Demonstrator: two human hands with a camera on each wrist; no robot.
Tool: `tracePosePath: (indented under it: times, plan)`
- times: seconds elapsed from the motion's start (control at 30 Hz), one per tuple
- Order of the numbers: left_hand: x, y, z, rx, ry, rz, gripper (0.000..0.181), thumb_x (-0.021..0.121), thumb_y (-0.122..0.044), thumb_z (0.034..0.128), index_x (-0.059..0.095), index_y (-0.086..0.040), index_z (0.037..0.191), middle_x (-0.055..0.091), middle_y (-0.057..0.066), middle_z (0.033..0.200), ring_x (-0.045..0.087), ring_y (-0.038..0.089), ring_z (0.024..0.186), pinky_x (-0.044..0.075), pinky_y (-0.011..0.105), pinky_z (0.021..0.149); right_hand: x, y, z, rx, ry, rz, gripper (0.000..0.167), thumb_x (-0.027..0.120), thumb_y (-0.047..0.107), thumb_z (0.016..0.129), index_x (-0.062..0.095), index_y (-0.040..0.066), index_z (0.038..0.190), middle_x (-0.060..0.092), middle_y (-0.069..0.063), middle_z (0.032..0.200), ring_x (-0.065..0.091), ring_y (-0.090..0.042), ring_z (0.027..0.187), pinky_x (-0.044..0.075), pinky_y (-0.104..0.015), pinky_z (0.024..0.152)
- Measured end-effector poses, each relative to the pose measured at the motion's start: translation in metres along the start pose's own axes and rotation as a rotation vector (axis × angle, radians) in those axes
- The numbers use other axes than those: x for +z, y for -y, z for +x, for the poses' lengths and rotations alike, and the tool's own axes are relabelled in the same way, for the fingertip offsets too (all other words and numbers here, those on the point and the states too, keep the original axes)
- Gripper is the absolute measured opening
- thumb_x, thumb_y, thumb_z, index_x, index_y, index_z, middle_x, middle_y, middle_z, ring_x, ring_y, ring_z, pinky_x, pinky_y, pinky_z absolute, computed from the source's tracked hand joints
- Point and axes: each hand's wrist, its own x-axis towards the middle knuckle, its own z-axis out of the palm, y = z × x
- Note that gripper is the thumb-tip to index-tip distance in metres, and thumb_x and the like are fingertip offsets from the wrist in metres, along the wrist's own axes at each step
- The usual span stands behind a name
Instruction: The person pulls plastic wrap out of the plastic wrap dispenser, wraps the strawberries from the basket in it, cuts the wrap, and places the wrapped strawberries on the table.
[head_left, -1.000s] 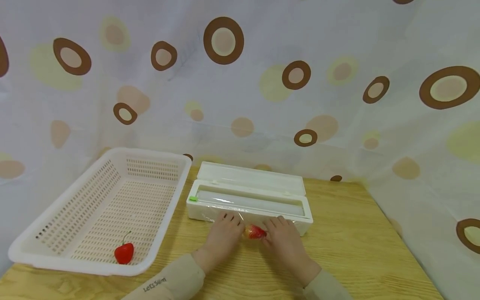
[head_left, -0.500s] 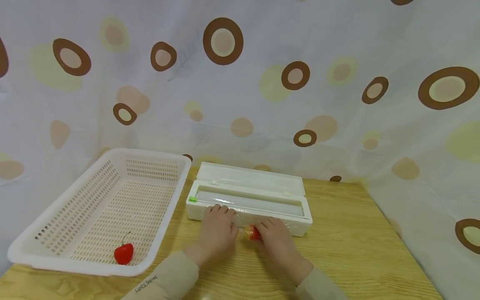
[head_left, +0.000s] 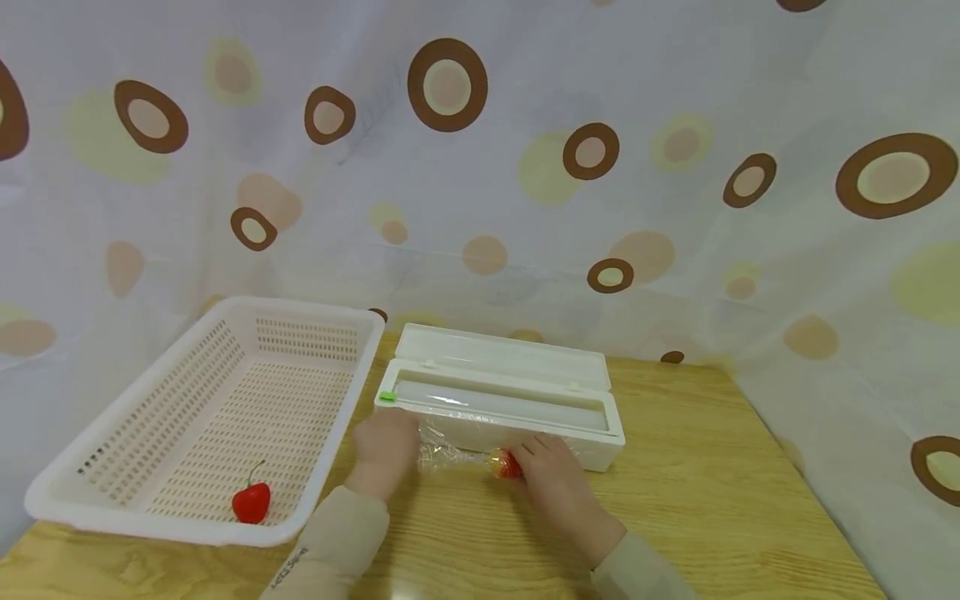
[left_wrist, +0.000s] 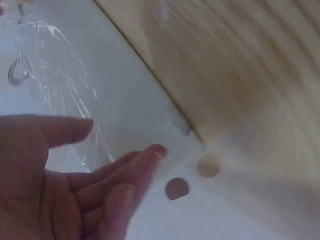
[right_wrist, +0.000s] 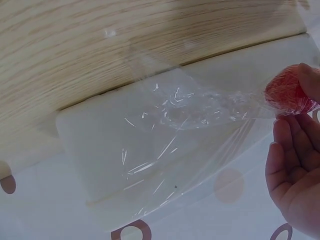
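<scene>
My right hand (head_left: 557,490) pinches a small red-and-yellow fruit (head_left: 504,463) wrapped in cling film; in the right wrist view, thumb and fingertips hold the red fruit (right_wrist: 286,92). Crumpled, clear cling film (head_left: 442,452) stretches left from it, in front of the white film dispenser (head_left: 457,423). Near the dispenser's left front corner is my left hand (head_left: 384,450). The left wrist view shows the left hand (left_wrist: 75,185) with thumb and fingers apart, beside the loose film (left_wrist: 57,65). The fruit's exact kind is unclear under the wrap.
A white slotted basket (head_left: 341,433) stands at the left, with a red cherry (head_left: 251,503) with a green stem inside. The dispenser's lid (head_left: 502,357) is raised behind its film roll (head_left: 498,402). A green tab (head_left: 387,397) sits at its left end. A patterned curtain (head_left: 495,208) hangs behind the wooden table (head_left: 690,467).
My left hand has moved left, away from the fruit, and film now shows spread between the two. The right hand has shifted slightly left and still holds the fruit.
</scene>
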Motion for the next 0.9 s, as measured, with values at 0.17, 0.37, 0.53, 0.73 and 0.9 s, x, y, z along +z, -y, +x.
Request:
tracePosePath:
  times: [0.17, 0.37, 0.53, 0.73, 0.9]
  plan:
    - [-0.003, 0.005, 0.003, -0.041, 0.024, -0.127, 0.025, 0.054, -0.016, 0.0911, 0.065, -0.005, 0.072, 0.063, 0.006, 0.066, 0.06, 0.018, 0.058, 0.049, 0.032, 0.05, 0.003, 0.0, 0.0, -0.015, -0.016, -0.024, 0.035, 0.083, 0.026, 0.065, 0.068, 0.01, 0.092, 0.068, 0.002, 0.09, 0.062, -0.017, 0.09, 0.05, -0.033, 0.082]
    - [-0.007, 0.01, -0.002, -0.044, 0.049, -0.287, 0.04, 0.051, -0.018, 0.092, 0.047, -0.009, 0.053, 0.048, 0.002, 0.053, 0.046, 0.014, 0.047, 0.035, 0.023, 0.039, 0.0, 0.0, 0.0, -0.023, -0.027, -0.034, 0.035, 0.084, 0.026, 0.063, 0.068, 0.008, 0.089, 0.068, 0.001, 0.085, 0.061, -0.017, 0.086, 0.049, -0.033, 0.081]
    - [-0.007, 0.011, -0.004, -0.038, 0.065, -0.36, 0.04, 0.055, -0.018, 0.0903, 0.04, -0.013, 0.053, 0.039, -0.003, 0.051, 0.039, 0.01, 0.045, 0.028, 0.019, 0.038, -0.001, -0.001, 0.0, -0.014, 0.001, -0.027, 0.036, 0.084, 0.028, 0.064, 0.068, 0.009, 0.092, 0.069, 0.001, 0.088, 0.062, -0.017, 0.088, 0.049, -0.033, 0.083]
    - [-0.008, 0.012, -0.004, -0.047, 0.052, -0.38, 0.042, 0.057, -0.013, 0.0881, 0.039, -0.014, 0.05, 0.038, -0.004, 0.049, 0.036, 0.009, 0.045, 0.027, 0.019, 0.038, 0.0, -0.001, 0.0, -0.01, 0.007, -0.014, 0.038, 0.083, 0.029, 0.065, 0.067, 0.009, 0.093, 0.068, 0.001, 0.089, 0.062, -0.018, 0.089, 0.049, -0.034, 0.083]
    - [-0.006, 0.015, 0.0, -0.055, 0.051, -0.438, 0.036, 0.06, -0.013, 0.0874, 0.051, -0.01, 0.053, 0.045, -0.003, 0.052, 0.039, 0.009, 0.046, 0.029, 0.019, 0.04, 0.007, 0.0, 0.001, -0.004, 0.026, -0.048, 0.04, 0.082, 0.028, 0.067, 0.061, 0.01, 0.096, 0.066, -0.001, 0.093, 0.061, -0.02, 0.094, 0.048, -0.035, 0.083]
